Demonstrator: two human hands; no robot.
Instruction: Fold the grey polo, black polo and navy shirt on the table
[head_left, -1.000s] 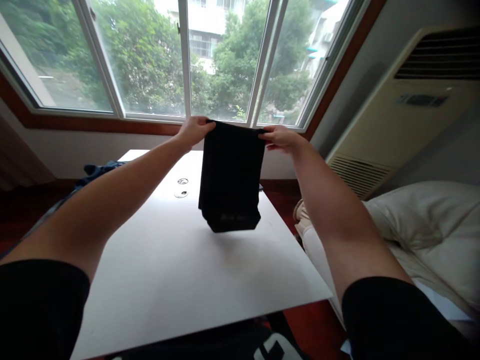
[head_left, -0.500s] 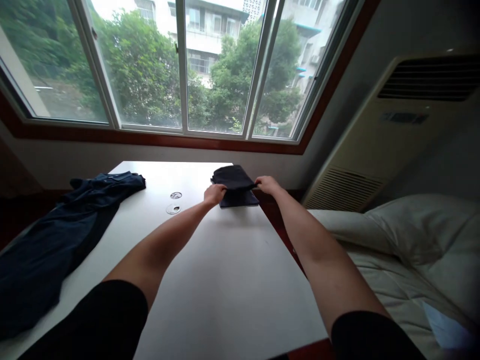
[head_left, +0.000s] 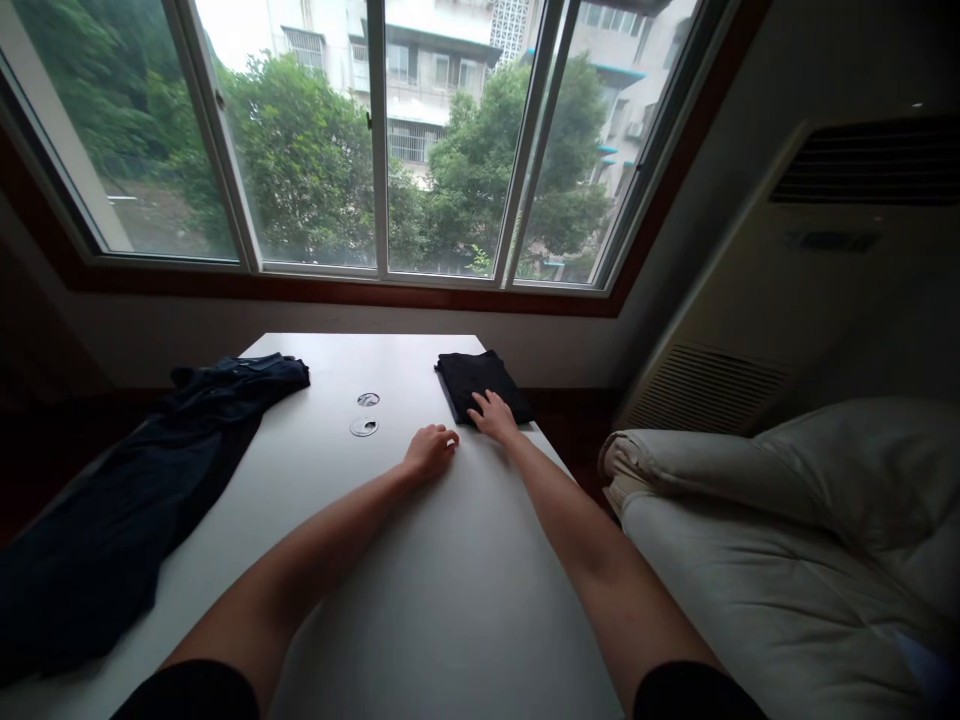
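Note:
A dark garment (head_left: 476,372), folded into a flat square, lies at the far right corner of the white table (head_left: 420,580). My right hand (head_left: 493,413) rests on its near edge, fingers spread and holding nothing. Just to the left and nearer, my left hand (head_left: 433,450) is at the tabletop with loosely curled fingers, empty and apart from the garment. Dark blue trousers or a similar long garment (head_left: 150,490) lie stretched along the table's left side; their near end runs out of view.
Two round cable-hole fittings (head_left: 365,427) are set in the tabletop. A pale leather sofa (head_left: 720,560) stands close on the right. Behind it is a tall floor-standing air conditioner (head_left: 720,350), and a wide window (head_left: 382,150) faces me beyond the table.
Both hands have let go of the folded garment's near edge. That edge now lies flat. The left hand has drawn back toward me, and the right hand has moved onto the cloth.

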